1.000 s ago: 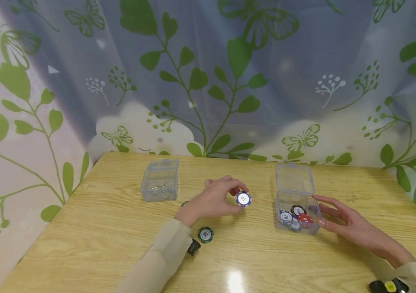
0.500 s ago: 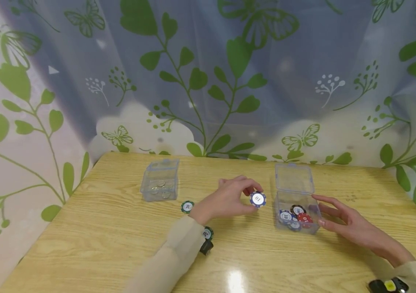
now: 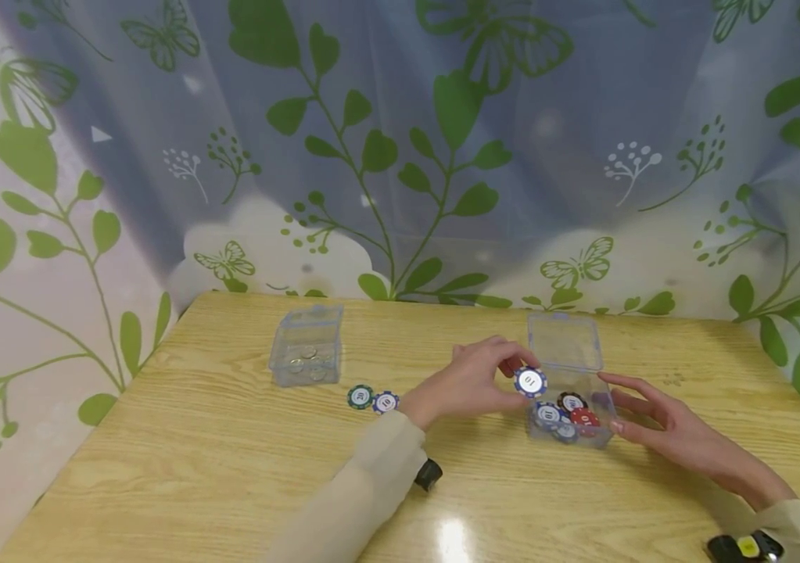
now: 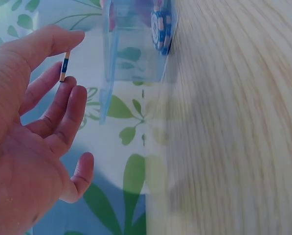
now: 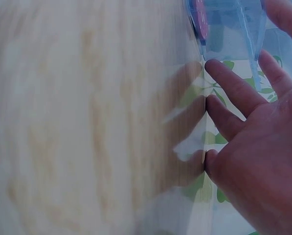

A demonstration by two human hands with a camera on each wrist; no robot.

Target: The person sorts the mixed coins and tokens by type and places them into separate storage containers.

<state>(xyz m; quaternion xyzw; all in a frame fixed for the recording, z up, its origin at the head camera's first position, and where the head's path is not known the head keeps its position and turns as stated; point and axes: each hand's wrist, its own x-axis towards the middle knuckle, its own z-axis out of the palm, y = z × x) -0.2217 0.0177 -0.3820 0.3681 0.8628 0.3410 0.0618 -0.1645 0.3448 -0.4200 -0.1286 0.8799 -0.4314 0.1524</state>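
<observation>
My left hand [image 3: 478,381] pinches a blue and white poker chip [image 3: 530,381] marked 10 by its edge, at the left rim of an open clear plastic box [image 3: 600,439]. Seen edge-on in the left wrist view, that chip [image 4: 64,66] sits between thumb and fingertips. Inside the box lie several chips: blue ones [image 3: 548,415], a black one [image 3: 572,403] and a red one [image 3: 586,421]. My right hand [image 3: 684,434] rests at the box's right side, fingers extended. In the right wrist view several fingertips of the right hand [image 5: 253,142] reach down to the tabletop.
A second clear box [image 3: 306,374], lid up, holds several shiny coins [image 3: 310,353] at the left back. A green chip [image 3: 360,397] and a blue chip [image 3: 385,402] lie on the wooden table [image 3: 195,469]. A leaf-patterned curtain [image 3: 400,195] hangs behind.
My left hand has moved right with the blue chip, from mid-table to the right box's rim. The blue chip on the table has come into view behind it. My right hand stays put.
</observation>
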